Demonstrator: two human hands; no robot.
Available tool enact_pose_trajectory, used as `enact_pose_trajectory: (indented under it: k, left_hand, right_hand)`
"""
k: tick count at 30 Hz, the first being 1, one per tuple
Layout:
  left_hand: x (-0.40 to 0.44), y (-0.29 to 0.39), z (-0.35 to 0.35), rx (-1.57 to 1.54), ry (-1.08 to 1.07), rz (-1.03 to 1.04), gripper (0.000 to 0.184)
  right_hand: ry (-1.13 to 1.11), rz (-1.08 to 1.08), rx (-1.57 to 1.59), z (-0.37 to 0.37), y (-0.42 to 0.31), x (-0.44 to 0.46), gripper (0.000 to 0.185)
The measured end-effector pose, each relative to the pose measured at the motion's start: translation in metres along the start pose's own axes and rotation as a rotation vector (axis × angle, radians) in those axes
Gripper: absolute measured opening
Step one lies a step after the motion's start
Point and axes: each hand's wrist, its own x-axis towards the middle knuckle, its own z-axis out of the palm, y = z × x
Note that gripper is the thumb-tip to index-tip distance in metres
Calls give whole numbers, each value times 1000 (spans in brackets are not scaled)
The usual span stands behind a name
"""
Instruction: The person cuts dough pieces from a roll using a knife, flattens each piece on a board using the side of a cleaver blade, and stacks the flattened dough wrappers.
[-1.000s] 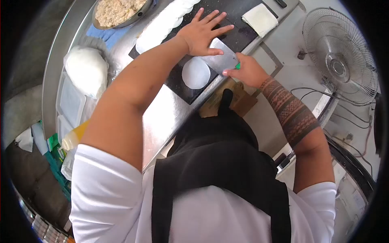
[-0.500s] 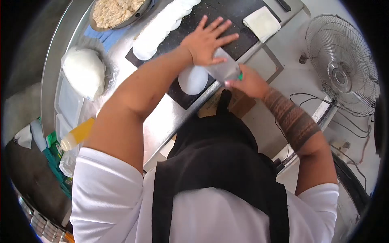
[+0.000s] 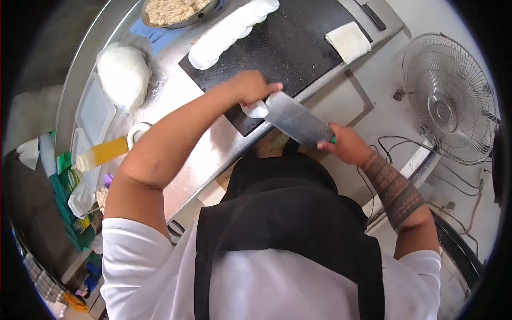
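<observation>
My right hand (image 3: 349,145) grips a wide-bladed cleaver (image 3: 298,118) by its handle, of which a bit of green shows. The blade reaches left over the near edge of a black board (image 3: 290,50). At the blade's far end, my left hand (image 3: 252,88) is curled with its thumb out, closed on a thin white dough round (image 3: 257,110). Most of that round is hidden under the hand. Farther back on the board, a row of overlapping white dough rounds (image 3: 232,33) lies slantwise. A folded white cloth (image 3: 349,42) rests at the board's right side.
A metal bowl of chunky filling (image 3: 176,12) sits on a blue cloth at the back. To the left are a bagged lump of white dough (image 3: 124,74), a clear plastic container (image 3: 96,109) and a yellow squeeze bottle (image 3: 104,153). A standing fan (image 3: 442,101) is on the right.
My left hand was spread flat over the blade; now it is curled on the dough round. The cleaver and my right hand have drawn back to the lower right, uncovering more of the blade.
</observation>
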Motion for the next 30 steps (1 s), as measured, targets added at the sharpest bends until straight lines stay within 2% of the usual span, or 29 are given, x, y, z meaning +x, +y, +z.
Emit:
enact_pose_trajectory:
  k: [1,2,5,6,9,10,13,14,17,20,21,22,23,25,28,30]
  left_hand:
    - [3,-13,17,158,156,114,57]
    - [-6,-20,22,96,258,160,43]
    - [-9,-59,45,-175,572,103,32]
    - [-7,-69,47,-404,481,-23,31]
    - [-22,-67,48,-809,443,-117,36]
    - [-24,-66,51,-866,447,-112,38]
    - [-37,-53,54,-931,497,-107,40]
    - [-39,-51,59,-988,571,-70,42]
    - [-65,-29,47,-895,571,-23,42]
    - [-68,-12,17,-667,635,170,43]
    - [-69,-2,0,-578,657,238,43]
    - [-66,13,-19,-633,629,348,45]
    - [-75,42,-45,-610,635,338,44]
    - [-46,64,-86,-560,762,499,42]
    - [23,80,-137,-772,857,495,41]
    - [81,70,-159,-700,867,372,40]
  right_hand:
    - [-35,20,-25,0,-1,-6,51]
    - [-7,31,-3,-2,2,-8,50]
    - [91,61,119,-6,8,-1,51]
    - [135,69,192,-10,10,12,53]
    - [300,-28,270,-7,10,64,55]
    - [357,-78,275,0,6,84,56]
    - [338,14,191,34,-35,123,55]
    - [335,57,126,45,-56,120,54]
    - [150,-64,120,74,-61,100,55]
    - [82,-37,81,71,-64,71,53]
    - [107,-46,95,69,-61,63,52]
    - [133,-56,109,66,-55,56,52]
    - [160,-66,122,63,-49,50,52]
    - [186,-13,186,63,-36,34,53]
    - [183,72,216,53,-31,16,55]
    - [200,116,272,55,-27,5,56]
